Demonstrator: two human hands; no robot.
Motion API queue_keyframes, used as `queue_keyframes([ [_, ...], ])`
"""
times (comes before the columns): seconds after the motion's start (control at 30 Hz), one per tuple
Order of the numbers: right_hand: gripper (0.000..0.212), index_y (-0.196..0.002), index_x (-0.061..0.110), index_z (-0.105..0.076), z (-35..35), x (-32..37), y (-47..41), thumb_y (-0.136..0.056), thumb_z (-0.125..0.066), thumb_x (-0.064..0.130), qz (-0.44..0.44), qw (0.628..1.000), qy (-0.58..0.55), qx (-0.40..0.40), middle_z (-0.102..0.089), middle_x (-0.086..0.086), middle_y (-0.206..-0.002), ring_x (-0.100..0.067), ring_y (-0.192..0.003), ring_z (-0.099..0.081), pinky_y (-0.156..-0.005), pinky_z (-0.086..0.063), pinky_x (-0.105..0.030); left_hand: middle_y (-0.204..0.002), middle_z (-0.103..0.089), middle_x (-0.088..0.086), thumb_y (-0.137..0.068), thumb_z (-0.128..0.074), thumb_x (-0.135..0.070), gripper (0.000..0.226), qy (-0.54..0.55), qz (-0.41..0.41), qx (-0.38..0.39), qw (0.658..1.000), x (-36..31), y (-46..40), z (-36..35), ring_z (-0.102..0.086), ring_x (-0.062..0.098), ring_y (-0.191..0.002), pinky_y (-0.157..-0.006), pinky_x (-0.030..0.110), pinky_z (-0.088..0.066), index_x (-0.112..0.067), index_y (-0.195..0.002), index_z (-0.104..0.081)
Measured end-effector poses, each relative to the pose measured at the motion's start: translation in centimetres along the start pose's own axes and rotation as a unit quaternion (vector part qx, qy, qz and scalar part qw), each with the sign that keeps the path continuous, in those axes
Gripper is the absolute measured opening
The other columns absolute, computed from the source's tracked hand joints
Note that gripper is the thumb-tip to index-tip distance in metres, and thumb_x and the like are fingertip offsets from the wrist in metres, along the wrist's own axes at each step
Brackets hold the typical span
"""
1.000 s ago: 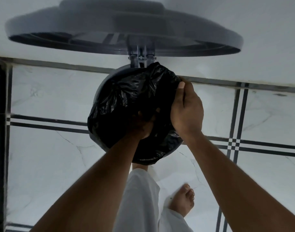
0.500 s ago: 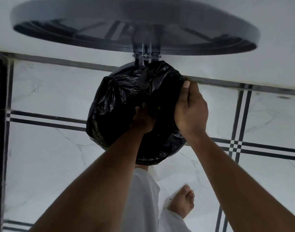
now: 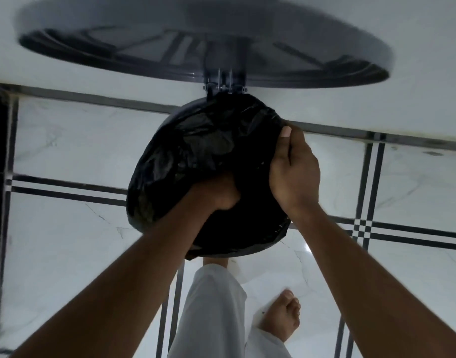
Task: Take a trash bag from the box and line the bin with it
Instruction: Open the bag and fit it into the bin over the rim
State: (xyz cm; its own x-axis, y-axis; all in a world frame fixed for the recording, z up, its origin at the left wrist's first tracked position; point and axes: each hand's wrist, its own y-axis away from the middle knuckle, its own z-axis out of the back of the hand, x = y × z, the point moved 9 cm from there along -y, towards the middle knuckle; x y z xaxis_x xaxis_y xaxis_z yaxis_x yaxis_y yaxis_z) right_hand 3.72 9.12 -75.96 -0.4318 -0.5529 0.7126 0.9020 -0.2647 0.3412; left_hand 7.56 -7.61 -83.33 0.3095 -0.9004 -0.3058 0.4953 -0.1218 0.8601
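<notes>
Looking straight down on the bin (image 3: 170, 120), only a thin grey arc of its rim showing at the far left side; the rest of the mouth is covered by the black trash bag (image 3: 196, 151), which lies crumpled and glossy across the opening and droops over the near edge. The grey round lid (image 3: 144, 29) stands open behind it, hinged at the far rim, its ribbed underside facing me and a bit blurred. My left hand (image 3: 219, 192) is pushed down into the middle of the bag, knuckles up, fingers buried in the plastic; I cannot tell whether they are curled on it or just pressing. My right hand (image 3: 294, 171) sits on the right rim, fingers curled over the edge of the bag and the thumb laid flat along the outside, pinching the plastic against the rim. The bin stands on the white marble floor (image 3: 66, 254) with dark inlaid lines, close to the white wall behind. Below the bin, my white trouser leg (image 3: 209, 313) and a bare foot (image 3: 281, 319) on the tile, the foot near the bottom edge of the floor in view.
</notes>
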Motion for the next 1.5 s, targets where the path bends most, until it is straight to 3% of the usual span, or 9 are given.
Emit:
queue_keyframes([
  [0.13, 0.051, -0.152, 0.035, -0.059, 0.0, 0.2, 0.0, -0.118, -0.025, 0.054, 0.009, 1.0, 0.002, 0.026, -0.074, 0.004, -0.129, -0.021, -0.123, -0.067, -0.108, -0.055, -0.048, -0.123, -0.078, -0.009, -0.103, -0.07, -0.043, 0.028, 0.145, -0.068, -0.085, 0.983, -0.4, 8.3, 3.6, -0.072, 0.011, -0.117, -0.104, 0.027, -0.055, -0.031, -0.128, -0.075],
  [0.27, 0.064, -0.166, 0.038, -0.047, 0.8, 0.5, 0.4, -0.113, -0.023, 0.066, -0.006, 0.999, 0.032, 0.039, -0.069, -0.004, -0.144, -0.028, -0.137, -0.063, -0.117, -0.051, -0.056, -0.098, -0.084, -0.007, -0.099, -0.079, -0.018, 0.009, 0.431, -0.062, -0.2, 0.878, 1.4, 14.1, 8.0, -0.082, 0.01, -0.091, -0.084, 0.023, -0.066, -0.024, -0.106, -0.08],
  [0.37, 0.06, -0.172, 0.031, -0.039, 2.2, 0.5, 1.5, -0.118, -0.033, 0.055, -0.014, 0.999, 0.043, 0.024, -0.062, -0.01, -0.154, -0.029, -0.147, -0.054, -0.123, -0.044, -0.048, -0.113, -0.078, -0.002, -0.099, -0.079, -0.032, 0.026, 0.213, -0.069, -0.402, 0.888, 2.8, 17.5, 12.3, -0.078, 0.014, -0.089, -0.075, 0.027, -0.064, -0.021, -0.121, -0.071],
  [0.47, 0.056, -0.169, 0.026, -0.045, 3.3, 0.5, 2.6, -0.119, -0.038, 0.049, -0.012, 0.999, 0.045, 0.007, -0.065, -0.009, -0.153, -0.026, -0.147, -0.055, -0.119, -0.04, -0.037, -0.126, -0.067, 0.013, -0.1, -0.074, -0.043, 0.045, -0.03, -0.031, -0.437, 0.898, 4.5, 16.4, 13.4, -0.07, 0.038, -0.105, -0.075, 0.048, -0.06, -0.016, -0.135, -0.065],
  [0.7, 0.047, -0.16, 0.029, -0.058, 2.9, -0.1, 4.2, -0.12, -0.036, 0.042, -0.004, 1.0, 0.02, 0.015, -0.073, 0.007, -0.141, -0.016, -0.133, -0.065, -0.114, -0.052, -0.037, -0.094, -0.076, -0.01, -0.102, -0.065, -0.037, 0.022, 0.203, 0.014, -0.492, 0.846, 9.0, 13.4, 17.1, -0.067, 0.011, -0.085, -0.078, 0.012, -0.043, -0.02, -0.102, -0.08],
  [0.87, 0.046, -0.161, 0.027, -0.057, 2.8, -0.6, 4.0, -0.121, -0.035, 0.035, -0.024, 0.999, 0.023, -0.002, -0.074, 0.005, -0.144, -0.019, -0.134, -0.067, -0.113, -0.05, -0.033, -0.097, -0.077, -0.007, -0.095, -0.066, -0.036, 0.026, 0.304, 0.052, -0.422, 0.853, 10.4, 7.8, 18.5, -0.07, 0.014, -0.093, -0.084, 0.024, -0.052, -0.015, -0.102, -0.081],
  [1.1, 0.046, -0.162, 0.025, -0.056, 3.0, -0.9, 4.1, -0.121, -0.039, 0.035, -0.053, 0.999, -0.006, 0.001, -0.07, 0.009, -0.146, -0.006, -0.128, -0.062, -0.112, -0.046, -0.021, -0.086, -0.068, 0.001, -0.095, -0.069, -0.028, 0.011, 0.41, 0.135, -0.105, 0.896, 11.7, 4.0, 13.2, -0.062, 0.022, -0.087, -0.078, 0.036, -0.051, -0.019, -0.094, -0.076],
  [1.3, 0.07, -0.171, 0.024, -0.041, 4.1, -3.8, 7.8, -0.113, -0.048, 0.061, -0.186, 0.982, -0.039, -0.015, -0.054, -0.004, -0.167, -0.027, -0.152, -0.054, -0.127, -0.044, -0.054, -0.12, -0.078, 0.001, -0.098, -0.063, -0.072, 0.064, 0.523, 0.173, -0.184, 0.814, 15.8, 9.6, 9.9, -0.074, 0.026, -0.107, -0.088, 0.04, -0.057, -0.016, -0.128, -0.073],
  [1.5, 0.064, -0.155, 0.018, -0.059, 4.9, -5.3, 13.7, -0.105, -0.07, 0.057, -0.334, 0.935, -0.118, -0.023, -0.07, 0.002, -0.136, -0.017, -0.116, -0.066, -0.1, -0.047, -0.033, -0.117, -0.082, 0.001, -0.082, -0.085, -0.062, 0.061, 0.563, 0.16, -0.045, 0.809, 15.5, 15.1, 3.8, -0.074, 0.023, -0.105, -0.083, 0.036, -0.061, -0.02, -0.126, -0.08],
])
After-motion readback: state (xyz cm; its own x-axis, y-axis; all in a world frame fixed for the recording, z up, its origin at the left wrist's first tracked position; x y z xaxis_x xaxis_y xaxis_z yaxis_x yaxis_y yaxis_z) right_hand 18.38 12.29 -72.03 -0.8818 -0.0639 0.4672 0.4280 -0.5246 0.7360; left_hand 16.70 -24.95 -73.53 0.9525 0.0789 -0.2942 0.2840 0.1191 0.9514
